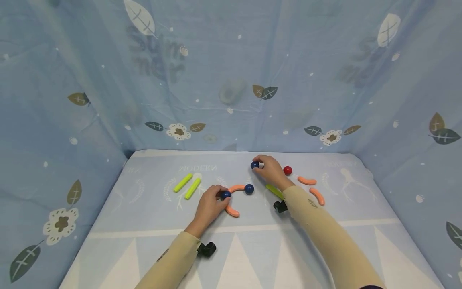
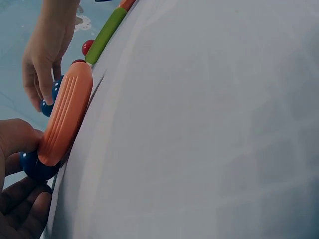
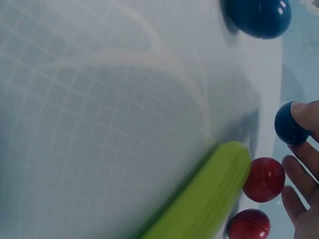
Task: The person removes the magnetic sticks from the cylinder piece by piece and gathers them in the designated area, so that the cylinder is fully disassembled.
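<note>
Thumb and fingers of my left hand (image 1: pixel 211 206) pinch a shiny blue ball (image 1: pixel 225 195) near the middle of the table. One curved orange stick (image 1: pixel 237 187) runs from that ball to another blue ball (image 1: pixel 249 189). A second curved orange stick (image 1: pixel 232 211) extends from it toward me; in the left wrist view an orange stick (image 2: pixel 67 114) with grooves meets the ball. Farther back and to the right, my right hand (image 1: pixel 271 172) pinches a separate blue ball (image 3: pixel 291 123) between thumb and fingertips. Part of this ball is covered by the fingers.
Behind the right hand's wrist lie a red ball (image 1: pixel 287 170) and a green stick (image 1: pixel 275 191), partly covered by the sleeve. Two curved orange sticks (image 1: pixel 306 180) lie farther right. Left of my left hand are two green sticks (image 1: pixel 193 188). A patterned curtain (image 1: pixel 231 120) borders the table.
</note>
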### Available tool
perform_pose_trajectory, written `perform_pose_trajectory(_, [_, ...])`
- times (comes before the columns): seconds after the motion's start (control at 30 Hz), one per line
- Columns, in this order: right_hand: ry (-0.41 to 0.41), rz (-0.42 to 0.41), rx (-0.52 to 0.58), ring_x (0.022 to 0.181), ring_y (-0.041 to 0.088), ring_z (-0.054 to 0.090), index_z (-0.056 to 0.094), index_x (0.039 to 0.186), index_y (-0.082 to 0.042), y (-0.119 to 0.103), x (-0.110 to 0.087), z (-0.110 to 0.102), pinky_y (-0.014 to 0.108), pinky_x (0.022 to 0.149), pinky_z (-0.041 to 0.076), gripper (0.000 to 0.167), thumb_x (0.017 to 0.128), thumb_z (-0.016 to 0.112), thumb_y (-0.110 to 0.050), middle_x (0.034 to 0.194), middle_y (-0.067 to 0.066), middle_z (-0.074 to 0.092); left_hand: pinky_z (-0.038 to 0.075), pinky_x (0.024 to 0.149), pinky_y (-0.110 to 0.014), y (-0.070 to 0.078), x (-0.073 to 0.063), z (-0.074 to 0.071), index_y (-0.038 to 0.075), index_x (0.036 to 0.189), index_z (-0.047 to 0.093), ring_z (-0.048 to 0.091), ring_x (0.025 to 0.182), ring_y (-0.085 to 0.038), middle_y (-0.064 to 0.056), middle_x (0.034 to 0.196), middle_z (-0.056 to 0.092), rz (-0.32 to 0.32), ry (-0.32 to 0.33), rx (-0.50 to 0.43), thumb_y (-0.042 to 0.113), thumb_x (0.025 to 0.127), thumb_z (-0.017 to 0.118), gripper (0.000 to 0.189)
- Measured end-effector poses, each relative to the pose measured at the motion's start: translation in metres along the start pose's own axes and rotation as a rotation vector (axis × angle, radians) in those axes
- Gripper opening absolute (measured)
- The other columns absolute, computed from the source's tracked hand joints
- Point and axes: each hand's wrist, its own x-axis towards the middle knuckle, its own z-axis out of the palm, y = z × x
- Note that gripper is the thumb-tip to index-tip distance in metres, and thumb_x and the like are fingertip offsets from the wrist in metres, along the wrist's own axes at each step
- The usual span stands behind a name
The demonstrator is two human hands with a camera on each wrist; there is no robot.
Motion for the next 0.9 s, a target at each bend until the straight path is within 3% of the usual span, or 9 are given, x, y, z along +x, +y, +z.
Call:
perform_pose_trajectory(0.4, [-0.026, -0.013, -0.148, 0.125, 0.032, 0.055, 0.069, 0.128, -0.019, 0.0017, 0.0054, 0.0064, 0.052, 0.109, 0.042, 0.036, 0.094, 0.075, -0.026, 0.130, 0.008, 0.066, 0.056, 0.088, -0.035, -0.0013, -0.0001, 0.0012, 0.012, 0.115, 0.071, 0.064, 0.100, -0.016, -0.003, 0.110, 0.066, -0.015, 0.003, -0.004, 0.020, 0.090, 0.079, 0.027])
perform_pose_trajectory(0.63, [-0.025, -0.013, -0.152, 0.128, 0.032, 0.053, 0.067, 0.131, -0.018, 0.0021, 0.0043, 0.0063, 0.053, 0.111, 0.040, 0.037, 0.095, 0.074, -0.026, 0.134, 0.008, 0.064, 0.056, 0.089, -0.034, -0.0022, 0.0002, 0.0019, 0.012, 0.115, 0.071, 0.064, 0.102, -0.016, -0.003, 0.111, 0.066, -0.011, 0.001, -0.015, 0.019, 0.090, 0.079, 0.027])
perform_pose_trajectory(0.9, [-0.016, -0.050, -0.139, 0.119, 0.030, 0.056, 0.069, 0.129, -0.017, 0.0026, 0.0026, 0.0045, 0.050, 0.108, 0.042, 0.036, 0.094, 0.075, -0.024, 0.128, 0.008, 0.067, 0.055, 0.086, -0.036, -0.0022, -0.0006, 0.0015, 0.013, 0.115, 0.071, 0.063, 0.098, -0.015, -0.003, 0.110, 0.066, -0.009, 0.008, -0.011, 0.021, 0.090, 0.080, 0.028])
